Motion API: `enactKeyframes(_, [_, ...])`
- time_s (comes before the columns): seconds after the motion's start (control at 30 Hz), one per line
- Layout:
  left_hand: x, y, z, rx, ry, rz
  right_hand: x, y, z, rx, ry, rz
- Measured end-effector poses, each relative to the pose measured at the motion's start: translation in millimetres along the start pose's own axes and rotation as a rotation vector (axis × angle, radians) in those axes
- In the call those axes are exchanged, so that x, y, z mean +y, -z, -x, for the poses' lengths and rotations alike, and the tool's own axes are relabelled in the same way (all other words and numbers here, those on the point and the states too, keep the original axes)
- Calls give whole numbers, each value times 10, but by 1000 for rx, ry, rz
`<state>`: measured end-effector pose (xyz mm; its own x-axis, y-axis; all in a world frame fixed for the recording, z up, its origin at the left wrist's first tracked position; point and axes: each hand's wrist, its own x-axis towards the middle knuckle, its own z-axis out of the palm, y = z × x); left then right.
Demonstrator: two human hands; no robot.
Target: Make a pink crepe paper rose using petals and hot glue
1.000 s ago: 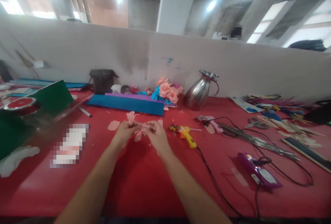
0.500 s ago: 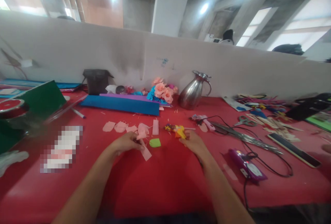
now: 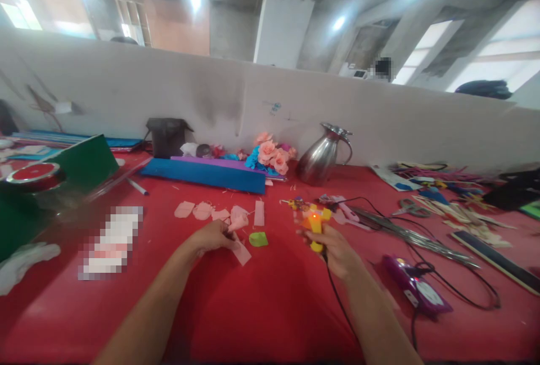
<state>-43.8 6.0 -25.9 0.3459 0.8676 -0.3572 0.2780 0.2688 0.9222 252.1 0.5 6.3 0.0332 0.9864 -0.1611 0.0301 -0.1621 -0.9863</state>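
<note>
My right hand [image 3: 337, 248] is closed around a yellow hot glue gun [image 3: 315, 234] with a glowing orange light, its dark cord trailing down toward me. Between the fingertips of my left hand [image 3: 211, 237] is a pink paper piece [image 3: 242, 252], its end pointing down and to the right. Just beyond that hand lie several cut pink paper petals [image 3: 203, 211] in a row and a pink paper strip [image 3: 259, 213]. A small green paper leaf [image 3: 258, 239] rests on the red table between my hands.
A steel jug [image 3: 321, 157] and coral paper flowers [image 3: 270, 150] stand at the back, beside a blue sheet [image 3: 202, 175]. To the right are metal rods [image 3: 405, 233], scissors [image 3: 411, 208] and a purple power strip [image 3: 415, 286] with cords. Tape [image 3: 34, 176] is at left.
My right hand has lifted the yellow glue gun off the table and drawn it nearer, turning it so its light shows. My left hand stays on the pink paper. The view has shifted slightly.
</note>
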Motion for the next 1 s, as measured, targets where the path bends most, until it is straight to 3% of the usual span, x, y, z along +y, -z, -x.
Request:
enactKeyframes(0.13, [23, -4, 3, 33, 22, -48, -39, -99, 303, -51, 6, 11])
enactKeyframes(0.33, [37, 12, 12, 86, 2, -158, 83, -286, 631, -185, 73, 383])
enactKeyframes(0.47, [4, 41, -15, 31, -6, -158, 182, -411, 784, -241, 114, 589])
enactKeyframes(0.67, [-47, 70, -65, 9, -13, -170, 167, -567, 864, -208, 133, 672])
enactKeyframes(1.0, [-55, 45, -60, 8, -92, -166, 189, -623, 841, -211, 102, 680])
